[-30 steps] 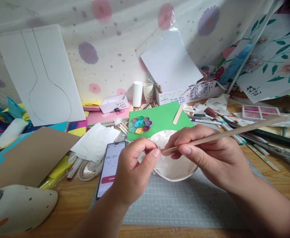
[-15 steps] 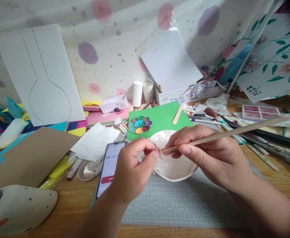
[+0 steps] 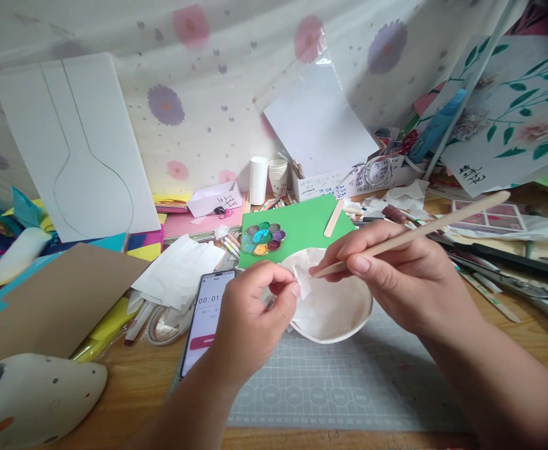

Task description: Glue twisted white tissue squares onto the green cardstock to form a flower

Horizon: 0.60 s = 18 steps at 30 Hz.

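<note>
Where the worktop (image 3: 136,381) shows at left: bare wood beside a spotted white appliance (image 3: 44,390), cut off by the frame.
Left hand (image 3: 255,315): thumb and forefinger pinched on a thin white scrap (image 3: 304,286).
Bowl (image 3: 333,315): white, on the cutting mat (image 3: 325,369), behind the scrap.
Open room: bare mat in front of the bowl, almost to the worktop's near edge.
Right hand (image 3: 396,281): fingers closed around a wooden stick (image 3: 428,229), tip just beside the scrap.
Right side: a long black tool (image 3: 490,254) among clutter.
</note>
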### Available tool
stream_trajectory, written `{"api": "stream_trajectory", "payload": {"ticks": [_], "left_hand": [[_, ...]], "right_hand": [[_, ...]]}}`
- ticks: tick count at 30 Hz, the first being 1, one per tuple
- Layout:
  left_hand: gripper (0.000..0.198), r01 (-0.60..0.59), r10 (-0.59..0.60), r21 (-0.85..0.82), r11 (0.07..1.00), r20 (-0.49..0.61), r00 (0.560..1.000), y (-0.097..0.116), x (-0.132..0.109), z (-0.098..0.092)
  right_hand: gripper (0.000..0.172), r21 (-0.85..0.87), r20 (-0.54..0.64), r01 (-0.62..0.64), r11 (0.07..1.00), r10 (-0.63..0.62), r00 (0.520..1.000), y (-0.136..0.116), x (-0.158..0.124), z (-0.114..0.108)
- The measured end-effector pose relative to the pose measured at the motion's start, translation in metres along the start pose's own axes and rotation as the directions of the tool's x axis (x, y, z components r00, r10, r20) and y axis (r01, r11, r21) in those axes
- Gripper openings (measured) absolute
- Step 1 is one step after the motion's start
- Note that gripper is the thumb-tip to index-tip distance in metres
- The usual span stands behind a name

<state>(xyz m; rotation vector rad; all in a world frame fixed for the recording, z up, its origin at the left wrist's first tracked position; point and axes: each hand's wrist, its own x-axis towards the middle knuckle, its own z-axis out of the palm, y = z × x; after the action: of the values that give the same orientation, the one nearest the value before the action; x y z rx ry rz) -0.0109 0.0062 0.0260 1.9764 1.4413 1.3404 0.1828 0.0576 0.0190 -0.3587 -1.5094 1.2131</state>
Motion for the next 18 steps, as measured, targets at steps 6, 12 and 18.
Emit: {"api": "stream_trajectory", "payload": {"ticks": [6, 12, 18], "left_hand": [[0.016, -0.13, 0.135, 0.096, 0.987, -0.043, 0.99, 0.0, -0.001, 0.002], [0.014, -0.056, 0.056, 0.006, 0.998, -0.009, 0.998, -0.001, -0.001, -0.001], [0.013, 0.094, -0.085, -0.162, 0.982, 0.062, 0.994, -0.005, -0.002, -0.002]], "right_hand": [[0.006, -0.202, 0.045, 0.091, 0.975, -0.084, 0.995, -0.007, -0.003, 0.014], [0.006, -0.202, 0.03, 0.082, 0.976, -0.077, 0.997, -0.005, -0.002, 0.011], [0.006, -0.054, -0.015, 0.015, 0.998, -0.016, 1.0, 0.0, -0.002, 0.008]]}}
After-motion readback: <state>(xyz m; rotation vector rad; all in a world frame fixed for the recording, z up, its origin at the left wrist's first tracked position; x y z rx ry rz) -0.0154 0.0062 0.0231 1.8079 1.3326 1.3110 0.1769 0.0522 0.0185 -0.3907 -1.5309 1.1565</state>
